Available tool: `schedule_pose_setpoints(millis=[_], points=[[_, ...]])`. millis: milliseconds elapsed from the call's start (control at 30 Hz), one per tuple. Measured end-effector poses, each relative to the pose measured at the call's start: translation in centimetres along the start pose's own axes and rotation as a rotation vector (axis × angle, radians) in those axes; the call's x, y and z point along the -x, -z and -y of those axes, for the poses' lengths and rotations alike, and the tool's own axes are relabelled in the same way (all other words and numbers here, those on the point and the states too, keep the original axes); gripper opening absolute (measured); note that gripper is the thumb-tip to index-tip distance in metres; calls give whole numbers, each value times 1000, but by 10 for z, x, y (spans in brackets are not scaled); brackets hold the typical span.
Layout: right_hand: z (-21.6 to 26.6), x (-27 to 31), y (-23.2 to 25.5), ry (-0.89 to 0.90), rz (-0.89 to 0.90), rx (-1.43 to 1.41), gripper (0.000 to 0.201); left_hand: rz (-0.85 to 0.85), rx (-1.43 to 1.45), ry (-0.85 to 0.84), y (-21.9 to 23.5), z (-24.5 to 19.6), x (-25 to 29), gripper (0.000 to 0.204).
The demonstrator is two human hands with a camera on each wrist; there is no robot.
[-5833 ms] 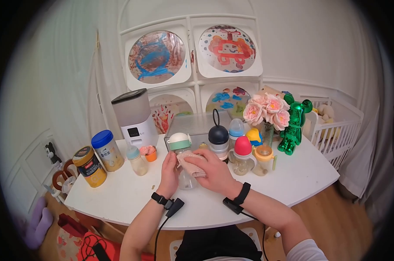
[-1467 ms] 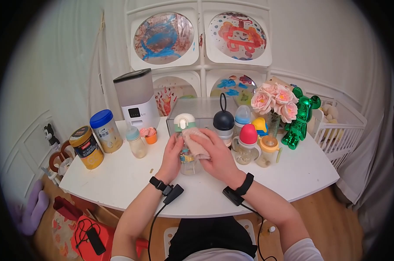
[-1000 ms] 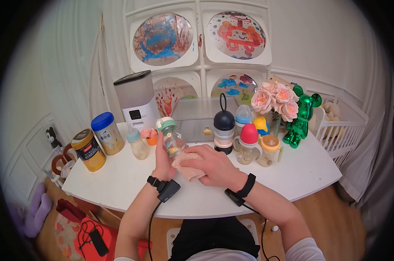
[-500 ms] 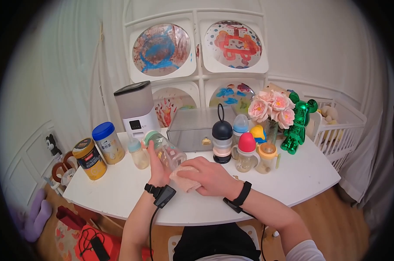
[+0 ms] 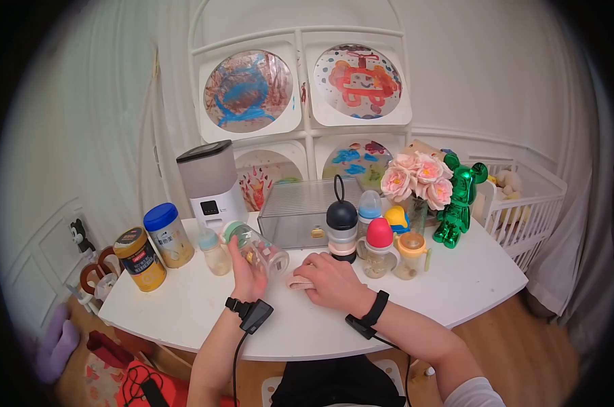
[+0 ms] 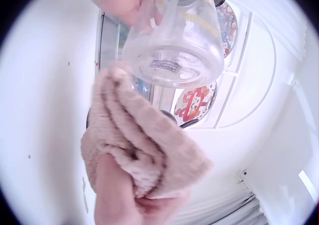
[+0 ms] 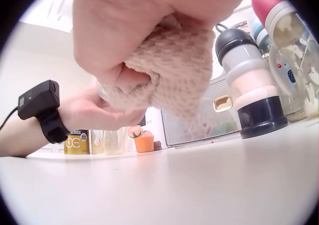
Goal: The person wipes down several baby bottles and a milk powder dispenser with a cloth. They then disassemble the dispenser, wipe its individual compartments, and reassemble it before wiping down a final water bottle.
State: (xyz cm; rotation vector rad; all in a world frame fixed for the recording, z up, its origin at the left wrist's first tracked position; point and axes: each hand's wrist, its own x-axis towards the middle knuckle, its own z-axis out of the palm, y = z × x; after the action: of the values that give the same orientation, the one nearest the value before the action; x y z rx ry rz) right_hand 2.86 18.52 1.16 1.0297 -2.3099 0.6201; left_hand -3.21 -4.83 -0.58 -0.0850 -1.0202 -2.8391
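Observation:
My left hand (image 5: 249, 279) grips a clear water bottle (image 5: 266, 254) with a green and white lid, tilted so its base points right and toward me. In the left wrist view, the clear base (image 6: 172, 68) shows a printed mark. My right hand (image 5: 335, 281) holds a bunched, pinkish-beige cloth (image 6: 142, 135) between thumb and fingers, just off the bottle's base. The right wrist view shows the textured cloth (image 7: 174, 68) hanging from the curled fingers, over the white table (image 7: 164, 185).
A blue-capped feeding bottle (image 5: 216, 256), an orange cup (image 7: 144, 143) and two powder tins stand left. Behind is a grey clear-topped box (image 5: 307, 214). A stacked container (image 5: 341, 230), several baby bottles, a flower vase and a green bear figure (image 5: 460, 203) stand right.
The bottle has gone from upright to tilted in my left hand, shifting left. The cloth has moved from its side down to its base, then slightly away to the right.

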Motion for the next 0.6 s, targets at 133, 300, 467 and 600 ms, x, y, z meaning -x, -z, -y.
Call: schedule_pose_setpoints(millis=[133,300,467,600], points=[[-7,0,-1,-80,-115,81,41,-18,33,66,-7,-4,8,68],[2,-10,6,-110,-381,-84,48,122,-213,8,-13,0,14,59],[1,-14,11,-30,-527,-182,64,317,-359,83,-36,3,37,53],[1,-16,14,-1,-637,-173,73,500,-429,5,-34,12,36,53]])
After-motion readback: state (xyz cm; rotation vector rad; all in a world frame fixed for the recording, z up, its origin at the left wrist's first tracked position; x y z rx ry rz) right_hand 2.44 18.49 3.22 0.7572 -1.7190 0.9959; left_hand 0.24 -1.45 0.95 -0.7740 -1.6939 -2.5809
